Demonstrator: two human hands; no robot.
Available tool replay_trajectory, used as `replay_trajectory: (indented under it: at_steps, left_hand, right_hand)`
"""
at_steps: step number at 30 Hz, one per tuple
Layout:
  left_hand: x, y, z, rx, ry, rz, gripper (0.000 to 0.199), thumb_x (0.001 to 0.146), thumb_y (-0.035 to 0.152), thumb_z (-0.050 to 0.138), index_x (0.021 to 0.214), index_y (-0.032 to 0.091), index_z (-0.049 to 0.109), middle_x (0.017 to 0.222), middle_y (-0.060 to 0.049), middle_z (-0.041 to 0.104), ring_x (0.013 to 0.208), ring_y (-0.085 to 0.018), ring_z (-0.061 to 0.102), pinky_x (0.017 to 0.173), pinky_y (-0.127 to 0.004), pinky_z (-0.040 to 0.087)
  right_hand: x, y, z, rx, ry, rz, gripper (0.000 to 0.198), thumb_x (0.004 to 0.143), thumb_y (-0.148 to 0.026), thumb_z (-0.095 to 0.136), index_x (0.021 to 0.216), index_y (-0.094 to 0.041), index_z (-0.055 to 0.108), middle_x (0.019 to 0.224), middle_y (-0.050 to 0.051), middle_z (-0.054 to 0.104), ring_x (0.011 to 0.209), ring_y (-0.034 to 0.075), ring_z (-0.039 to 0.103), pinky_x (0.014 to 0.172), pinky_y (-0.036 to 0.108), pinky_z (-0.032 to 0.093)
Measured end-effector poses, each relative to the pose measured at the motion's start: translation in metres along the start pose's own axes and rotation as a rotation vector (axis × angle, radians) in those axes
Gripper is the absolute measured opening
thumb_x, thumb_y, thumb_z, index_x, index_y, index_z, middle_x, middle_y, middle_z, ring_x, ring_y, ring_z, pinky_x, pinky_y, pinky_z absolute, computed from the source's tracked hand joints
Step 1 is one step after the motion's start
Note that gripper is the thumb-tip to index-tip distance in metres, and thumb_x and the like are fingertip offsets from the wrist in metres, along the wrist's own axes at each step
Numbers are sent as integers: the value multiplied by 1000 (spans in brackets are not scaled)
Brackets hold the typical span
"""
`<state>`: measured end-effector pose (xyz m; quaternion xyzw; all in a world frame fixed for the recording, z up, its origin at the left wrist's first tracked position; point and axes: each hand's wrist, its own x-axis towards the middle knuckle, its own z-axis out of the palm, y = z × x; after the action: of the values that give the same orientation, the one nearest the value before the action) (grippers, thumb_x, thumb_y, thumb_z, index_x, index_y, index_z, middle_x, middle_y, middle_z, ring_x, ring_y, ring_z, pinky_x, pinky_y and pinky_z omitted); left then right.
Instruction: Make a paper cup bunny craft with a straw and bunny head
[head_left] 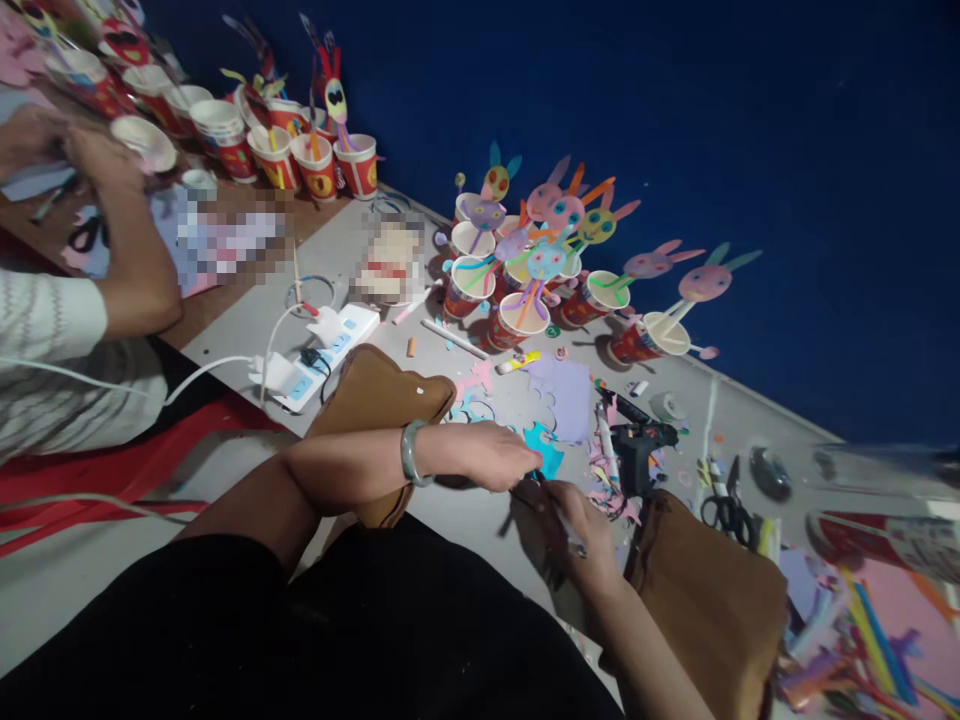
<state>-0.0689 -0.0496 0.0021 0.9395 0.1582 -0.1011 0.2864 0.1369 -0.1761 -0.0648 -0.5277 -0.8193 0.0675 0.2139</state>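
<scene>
My left hand, with a jade-green bangle at the wrist, is closed over the table in front of my lap. Just to its right, my right hand is closed too, its fingertips almost meeting the left ones. Between them shows a small dark thing, too blurred to name. Bright blue paper lies just beyond the fingers. A lilac sheet with cut-out edges is farther back. Right of it rests a black hot glue gun among pink paper scraps.
Paper cups with rabbit-faced figures stand along the back. A power strip with plugs is at left. Brown curved-edged pieces flank my arms. Black scissors lie right. Another person's arm works at far left near more cups.
</scene>
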Motion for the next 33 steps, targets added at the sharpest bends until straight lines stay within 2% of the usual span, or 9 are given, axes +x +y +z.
replay_trajectory:
  at_steps: [2, 5, 11, 16, 22, 28, 33]
  left_hand:
    - [0, 0, 1, 5, 1, -2, 30, 88, 13, 45, 115, 16, 57, 106, -11, 71, 91, -23, 67, 60, -30, 41]
    - [0, 1, 2, 6, 4, -10, 32, 89, 12, 43, 117, 15, 57, 108, -12, 71, 93, -24, 67, 59, -31, 40]
    - [-2, 5, 0, -3, 2, -12, 30, 89, 12, 42, 115, 13, 58, 101, -14, 72, 88, -24, 68, 54, -30, 37]
    - [-2, 4, 8, -3, 100, 34, 22, 87, 11, 46, 104, 14, 60, 87, -11, 71, 74, -22, 66, 53, -31, 36]
    - [0, -1, 19, 21, 152, 83, 23, 89, 10, 42, 103, 12, 60, 80, -10, 69, 71, -20, 64, 56, -30, 37]
    - [-5, 6, 15, 31, 96, 49, 36, 88, 9, 41, 122, 5, 54, 85, -14, 70, 74, -24, 66, 55, -34, 40]
    - [-8, 11, 20, 64, 105, 53, 48, 89, 9, 38, 135, -1, 45, 95, -19, 71, 80, -26, 68, 60, -37, 44]
  right_hand:
    - [2, 0, 1, 17, 34, 108, 10, 95, -25, 50, 100, -21, 58, 78, 4, 69, 63, 16, 65, 56, 26, 48]
    - [9, 0, -1, 55, 94, 255, 17, 95, -34, 50, 92, -21, 60, 72, 3, 67, 61, 17, 65, 55, 27, 49]
    - [22, 2, -11, 224, 112, 422, 23, 94, -41, 52, 85, -21, 61, 71, 3, 65, 62, 17, 61, 57, 29, 49]
    - [29, 7, -15, 329, 104, 542, 29, 91, -46, 56, 79, -20, 62, 66, 2, 63, 56, 17, 58, 52, 28, 47]
    - [34, 12, -15, 462, 80, 647, 31, 89, -47, 58, 77, -20, 62, 70, 4, 64, 55, 16, 59, 47, 27, 47]
    - [41, 16, -16, 551, 69, 672, 29, 87, -46, 61, 74, -19, 62, 66, 1, 62, 52, 14, 59, 45, 25, 49]
    - [53, 22, -18, 594, 2, 647, 31, 87, -47, 60, 73, -19, 60, 63, 1, 62, 44, 11, 53, 38, 21, 44]
